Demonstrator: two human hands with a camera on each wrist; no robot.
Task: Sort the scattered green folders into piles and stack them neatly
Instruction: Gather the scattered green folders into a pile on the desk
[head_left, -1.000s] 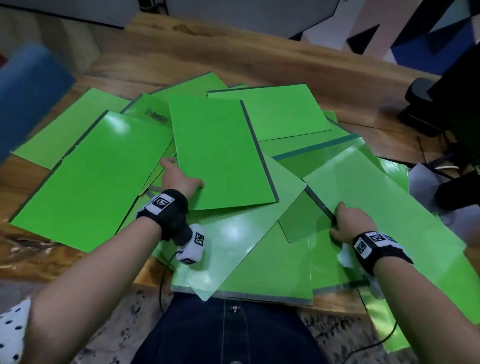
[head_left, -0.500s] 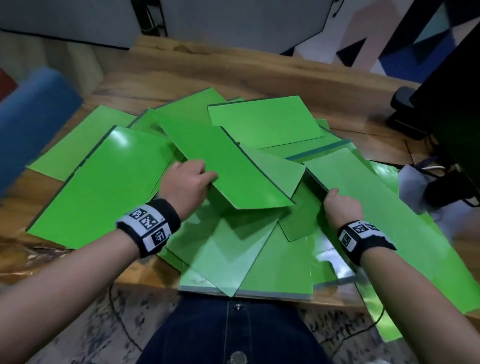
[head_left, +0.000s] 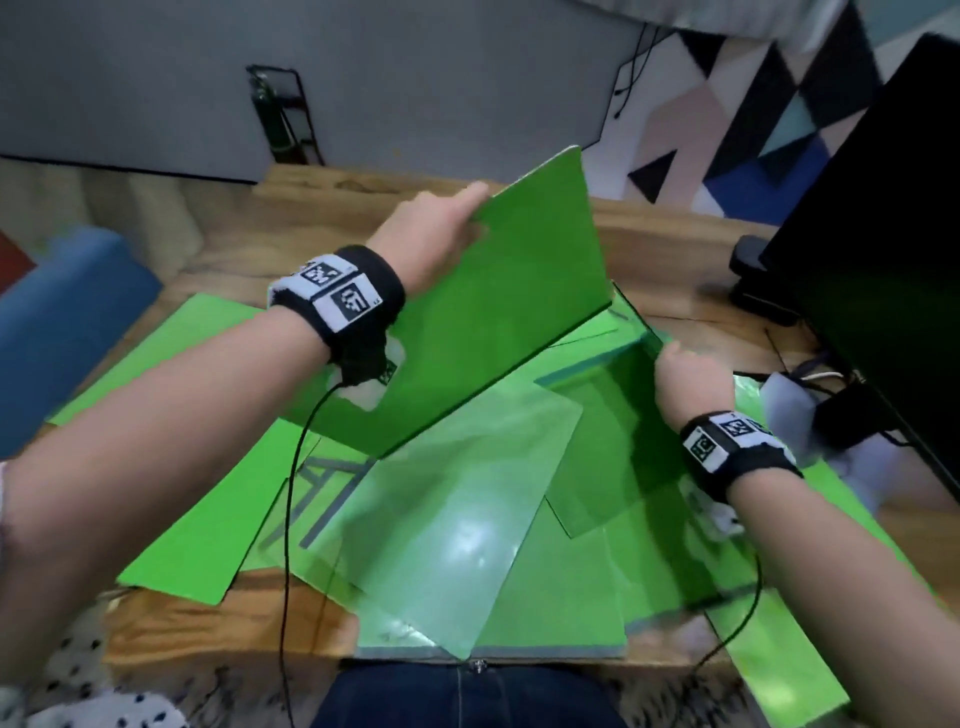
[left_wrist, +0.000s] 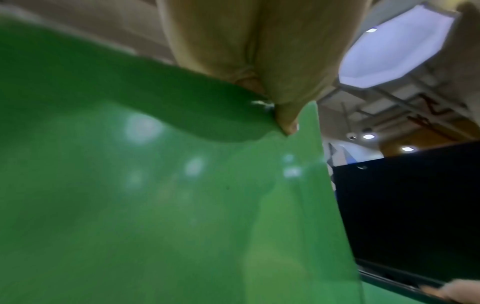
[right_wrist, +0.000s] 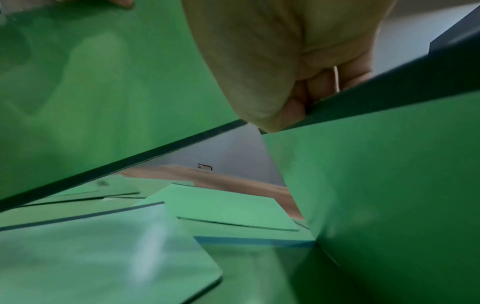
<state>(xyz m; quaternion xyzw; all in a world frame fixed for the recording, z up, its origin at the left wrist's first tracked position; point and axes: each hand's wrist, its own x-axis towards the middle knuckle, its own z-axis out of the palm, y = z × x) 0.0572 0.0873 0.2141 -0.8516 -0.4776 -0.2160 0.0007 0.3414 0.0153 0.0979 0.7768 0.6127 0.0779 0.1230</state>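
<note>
The left hand (head_left: 434, 236) grips a lifted folder (head_left: 493, 306) by its upper left edge, thumb over the glossy face and the other fingers behind it. The folder is a thin, stiff rectangular sheet of bright green plastic with a dark spine along one long edge. It stands tilted up above the heap, its long axis running from near left up toward far right, the spine edge lowest and the rounded free corner highest. In the left wrist view the thumb (left_wrist: 285, 115) presses into the shiny surface.

The right hand (head_left: 688, 376) is curled around the dark edge of a second folder (head_left: 618, 457), raised at its far end while the rest slopes down into the pile; blur makes the exact finger placement hard to read.

Below both, the scattered folders (head_left: 457, 519) lie overlapping at mixed angles on a wooden table (head_left: 234, 636), some opaque green, some paler and translucent with glare. A black monitor (head_left: 883, 249) stands at the right.
</note>
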